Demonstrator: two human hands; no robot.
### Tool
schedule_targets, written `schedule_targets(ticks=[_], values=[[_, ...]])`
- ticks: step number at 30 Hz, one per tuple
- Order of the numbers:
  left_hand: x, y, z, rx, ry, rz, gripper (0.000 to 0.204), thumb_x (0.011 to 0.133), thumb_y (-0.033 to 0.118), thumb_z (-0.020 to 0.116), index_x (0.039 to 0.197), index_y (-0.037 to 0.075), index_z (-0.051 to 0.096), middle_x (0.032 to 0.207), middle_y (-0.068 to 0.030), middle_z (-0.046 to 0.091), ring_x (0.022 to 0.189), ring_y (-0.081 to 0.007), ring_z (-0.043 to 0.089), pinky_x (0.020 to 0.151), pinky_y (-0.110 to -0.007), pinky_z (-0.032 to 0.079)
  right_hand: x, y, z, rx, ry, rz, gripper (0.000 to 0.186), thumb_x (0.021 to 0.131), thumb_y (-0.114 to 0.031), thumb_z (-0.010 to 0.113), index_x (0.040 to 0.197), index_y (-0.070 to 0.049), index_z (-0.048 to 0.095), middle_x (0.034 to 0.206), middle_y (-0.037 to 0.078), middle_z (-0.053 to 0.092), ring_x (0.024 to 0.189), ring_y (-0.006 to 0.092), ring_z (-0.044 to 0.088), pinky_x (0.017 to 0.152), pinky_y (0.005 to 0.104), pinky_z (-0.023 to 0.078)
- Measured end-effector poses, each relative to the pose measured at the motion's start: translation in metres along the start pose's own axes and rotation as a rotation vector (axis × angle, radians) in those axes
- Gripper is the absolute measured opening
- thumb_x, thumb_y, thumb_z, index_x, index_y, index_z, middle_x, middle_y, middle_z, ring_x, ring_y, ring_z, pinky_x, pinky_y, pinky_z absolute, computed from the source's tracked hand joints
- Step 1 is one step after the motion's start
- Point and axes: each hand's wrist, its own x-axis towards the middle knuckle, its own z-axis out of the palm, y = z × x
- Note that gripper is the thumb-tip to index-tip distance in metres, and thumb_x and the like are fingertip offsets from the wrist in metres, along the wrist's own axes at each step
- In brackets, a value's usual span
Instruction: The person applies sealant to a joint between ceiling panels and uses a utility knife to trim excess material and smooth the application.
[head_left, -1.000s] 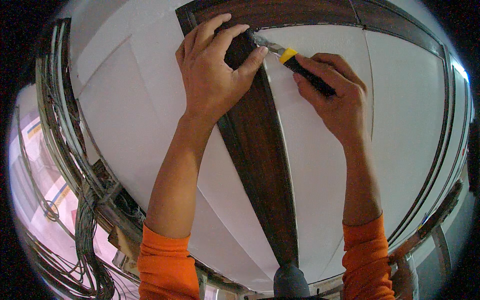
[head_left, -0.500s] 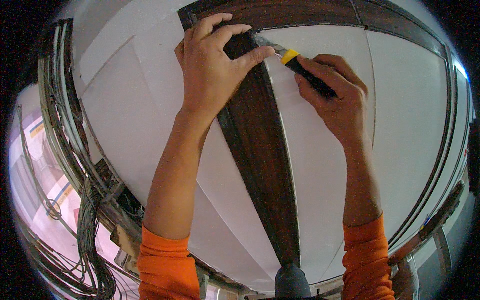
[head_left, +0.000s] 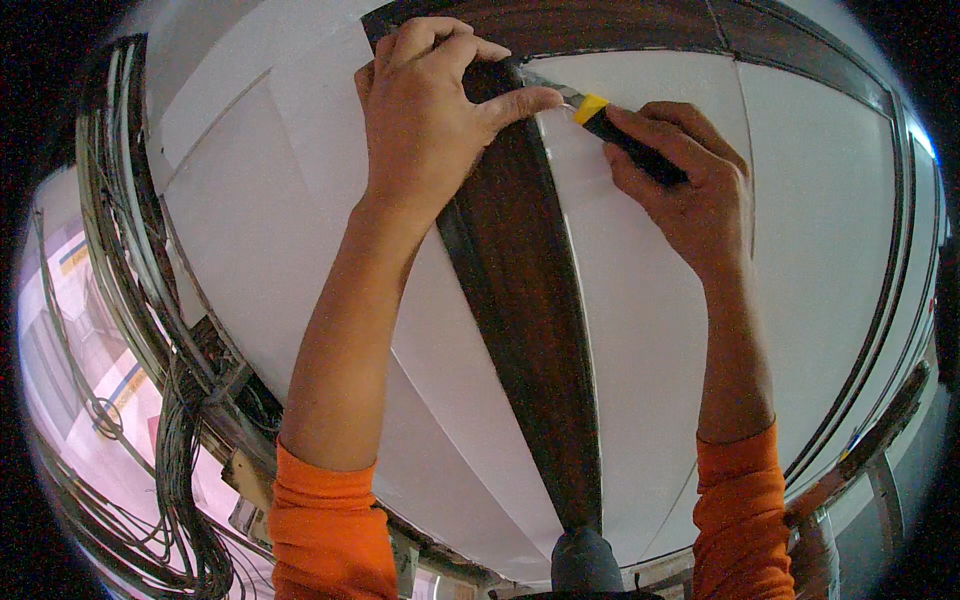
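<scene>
My right hand [head_left: 695,185] grips a utility knife [head_left: 640,145] with a black and yellow handle. Its blade points up and left toward a long dark wood-grain strip [head_left: 525,270], close to the strip's right edge near the top. Spread over the upper end of that strip is my left hand [head_left: 425,110], fingers bent and apart, thumb stretched toward the blade. The thumb partly covers the area by the blade, so I cannot tell whether the blade touches the strip. Orange sleeves cover both forearms at the lower edge.
White panels [head_left: 650,300] flank the strip, and a dark wood-grain band [head_left: 620,28] crosses the top. Bundled cables [head_left: 180,470] and pipes [head_left: 120,200] run down the left. Dark trim [head_left: 885,300] curves along the right. A dark rounded shape [head_left: 585,562] is at the bottom.
My right hand and the knife have shifted slightly right. My left hand has moved a little, its thumb now reaching farther right. Both forearms have shifted slightly.
</scene>
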Motion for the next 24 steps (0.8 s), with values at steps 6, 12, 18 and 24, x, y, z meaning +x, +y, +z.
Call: schedule_targets(ticks=[6, 12, 18, 24], values=[[-0.002, 0.007, -0.001, 0.001, 0.03, -0.029, 0.061, 0.063, 0.064, 0.088, 0.092, 0.011, 0.076, 0.109, -0.0026, 0.063, 0.112, -0.0271, 0.058, 0.097, -0.047, 0.042, -0.001, 0.005, 0.002, 0.005, -0.002, 0.003, 0.03, 0.079, -0.016, 0.086, 0.109, -0.012, 0.08, 0.105, 0.009, 0.073, 0.094, 0.027, 0.073, 0.083, 0.036, 0.06], [0.008, 0.013, -0.011, -0.069, -0.174, -0.057, 0.06, 0.077, 0.054, 0.088, 0.1, 0.001, 0.071, 0.114, -0.0121, 0.059, 0.117, -0.0287, 0.057, 0.101, -0.047, 0.043, 0.006, 0.016, -0.004, -0.051, -0.037, -0.051, 0.033, 0.081, -0.015, 0.086, 0.113, -0.013, 0.08, 0.109, 0.008, 0.073, 0.098, 0.0249, 0.073, 0.087, 0.0354, 0.06], [0.01, 0.011, -0.008, -0.107, -0.183, -0.059, 0.058, 0.074, 0.049, 0.092, 0.1, 0.002, 0.069, 0.115, -0.0126, 0.059, 0.115, -0.0287, 0.057, 0.101, -0.046, 0.045, 0.018, 0.019, -0.008, -0.049, -0.075, -0.054, 0.031, 0.082, -0.019, 0.085, 0.113, -0.016, 0.08, 0.11, 0.008, 0.074, 0.101, 0.0265, 0.072, 0.091, 0.0377, 0.059], [0.014, 0.013, -0.009, -0.121, -0.195, -0.1, 0.057, 0.071, 0.045, 0.095, 0.098, 0.002, 0.068, 0.111, -0.0121, 0.059, 0.111, -0.0284, 0.058, 0.099, -0.044, 0.047, 0.019, 0.025, -0.008, -0.042, -0.072, -0.071, 0.032, 0.081, -0.019, 0.086, 0.112, -0.017, 0.081, 0.111, 0.009, 0.073, 0.101, 0.0268, 0.072, 0.091, 0.0375, 0.059]])
